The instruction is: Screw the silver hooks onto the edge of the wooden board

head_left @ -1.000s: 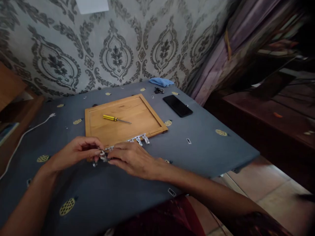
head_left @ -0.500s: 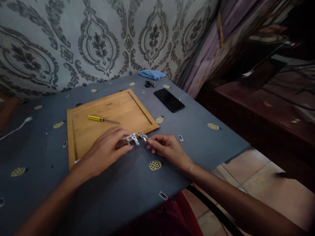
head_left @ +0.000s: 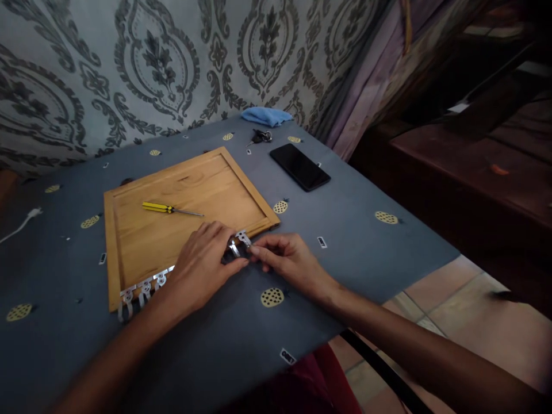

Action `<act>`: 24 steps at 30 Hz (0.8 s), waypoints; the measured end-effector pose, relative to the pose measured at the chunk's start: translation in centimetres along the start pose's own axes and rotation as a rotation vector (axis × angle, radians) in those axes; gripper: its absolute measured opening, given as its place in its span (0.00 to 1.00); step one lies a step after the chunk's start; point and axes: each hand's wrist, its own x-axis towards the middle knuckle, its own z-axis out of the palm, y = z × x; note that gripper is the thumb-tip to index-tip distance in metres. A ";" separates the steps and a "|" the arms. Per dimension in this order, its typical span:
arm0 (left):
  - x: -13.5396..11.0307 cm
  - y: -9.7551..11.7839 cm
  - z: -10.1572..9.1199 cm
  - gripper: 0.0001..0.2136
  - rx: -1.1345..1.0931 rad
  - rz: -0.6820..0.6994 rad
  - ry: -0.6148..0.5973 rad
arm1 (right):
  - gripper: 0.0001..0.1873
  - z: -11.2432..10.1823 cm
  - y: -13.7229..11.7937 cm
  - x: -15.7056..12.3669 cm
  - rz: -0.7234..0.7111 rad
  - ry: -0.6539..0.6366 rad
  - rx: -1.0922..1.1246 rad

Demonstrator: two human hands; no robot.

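Note:
A shiny metal hook strip (head_left: 146, 284) runs along the near edge of a framed wooden board (head_left: 190, 184), with several curved hooks hanging from it. My left hand (head_left: 207, 259) is closed over the strip's middle, thumb in front and fingers above, hiding that stretch. At the strip's right end, my right hand (head_left: 288, 256) pinches the last metal hook (head_left: 244, 238) between thumb and fingertips. On the board lies a screwdriver (head_left: 161, 207) with a yellow and black handle, its shaft pointing right.
A black phone (head_left: 299, 167) lies right of the board. Behind it are keys (head_left: 261, 136) and a folded blue cloth (head_left: 267, 116). A white cable (head_left: 26, 221) rests on the left of the blue-grey tablecloth (head_left: 345, 259). Tiled floor shows at the lower right.
The strip's right end has shifted slightly left, closer to my left hand. More hooks now show left of my left forearm. The view has moved a little; both hands keep their grip.

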 end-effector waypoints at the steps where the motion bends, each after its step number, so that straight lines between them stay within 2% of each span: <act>1: 0.0 0.0 0.1 0.14 -0.006 0.001 0.004 | 0.11 0.0 0.0 0.0 0.000 -0.001 0.001; 5: 0.0 0.0 0.3 0.14 -0.017 0.033 0.043 | 0.11 0.3 -0.1 -0.2 0.005 -0.004 -0.004; 11: 0.2 0.3 0.4 0.13 0.010 -0.023 0.021 | 0.11 0.3 -0.3 0.0 -0.024 -0.031 -0.064; 18: 0.1 1.6 0.0 0.11 0.125 -0.076 0.008 | 0.14 0.1 -0.3 0.4 -0.072 -0.071 -0.118; 21: 0.0 2.2 -0.1 0.10 0.153 -0.109 -0.020 | 0.17 -0.2 -0.4 0.2 -0.117 -0.050 -0.234; 24: 0.1 2.4 0.0 0.11 0.159 -0.118 -0.031 | 0.16 -0.7 -0.4 -0.1 -0.211 0.047 -0.455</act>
